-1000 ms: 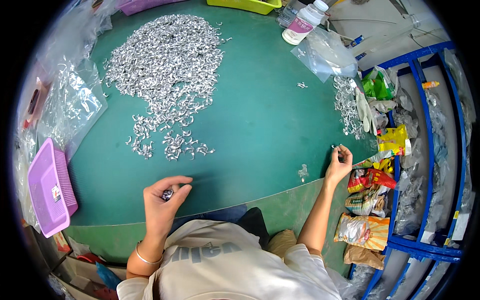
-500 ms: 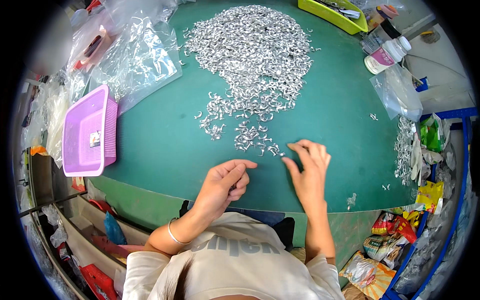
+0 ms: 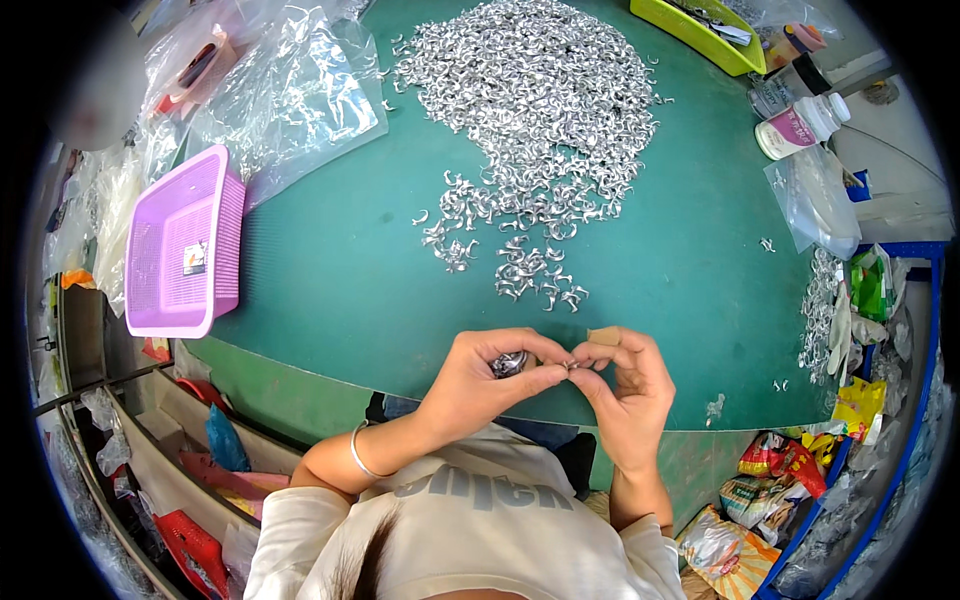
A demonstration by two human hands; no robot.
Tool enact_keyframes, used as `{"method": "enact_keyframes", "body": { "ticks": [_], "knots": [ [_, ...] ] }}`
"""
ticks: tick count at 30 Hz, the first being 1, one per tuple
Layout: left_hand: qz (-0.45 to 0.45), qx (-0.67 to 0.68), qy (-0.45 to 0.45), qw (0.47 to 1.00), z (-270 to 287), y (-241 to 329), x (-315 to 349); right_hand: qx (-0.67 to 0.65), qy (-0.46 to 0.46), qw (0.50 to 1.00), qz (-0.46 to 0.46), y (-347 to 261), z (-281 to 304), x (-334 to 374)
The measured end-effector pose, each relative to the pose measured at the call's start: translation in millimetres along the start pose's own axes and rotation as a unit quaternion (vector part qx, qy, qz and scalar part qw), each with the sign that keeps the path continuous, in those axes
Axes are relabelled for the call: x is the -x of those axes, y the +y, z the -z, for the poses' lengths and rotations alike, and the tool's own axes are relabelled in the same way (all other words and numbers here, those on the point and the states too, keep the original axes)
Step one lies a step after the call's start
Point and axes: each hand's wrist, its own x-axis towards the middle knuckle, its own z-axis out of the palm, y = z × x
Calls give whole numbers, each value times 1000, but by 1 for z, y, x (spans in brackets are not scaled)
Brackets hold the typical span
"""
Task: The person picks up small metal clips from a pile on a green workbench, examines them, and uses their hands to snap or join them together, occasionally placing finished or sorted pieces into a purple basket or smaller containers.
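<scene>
Near the table's front edge, my left hand is curled around several small shiny metal pieces in its palm. Its thumb and forefinger meet the fingertips of my right hand at one small curved metal piece, mostly covered by the fingers. A tan strip shows at a finger of my right hand. Just beyond both hands lies a small cluster of curved silvery metal pieces. Farther back, it runs into a large heap of the same pieces.
On the green table, a purple basket stands at the left below clear plastic bags. A yellow-green tray and a white bottle stand at the back right. More metal pieces lie along the right edge.
My right hand has come back from the small cluster toward my left hand, and their fingertips now meet at a metal piece. The view has shifted slightly.
</scene>
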Motion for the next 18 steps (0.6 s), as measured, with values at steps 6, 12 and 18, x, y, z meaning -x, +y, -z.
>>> {"method": "enact_keyframes", "body": {
  "ticks": [6, 12, 18],
  "knots": [
    [150, 206, -11, 967, 4, 14, 7, -133, -14, 991, -14, -8, -5, 6],
    [159, 295, -31, 942, 5, 11, 13, -162, 4, 987, -6, -11, -10, 10],
    [154, 271, -33, 950, 3, 16, 15, -119, 39, 991, 38, -13, -14, 11]
  ]
}}
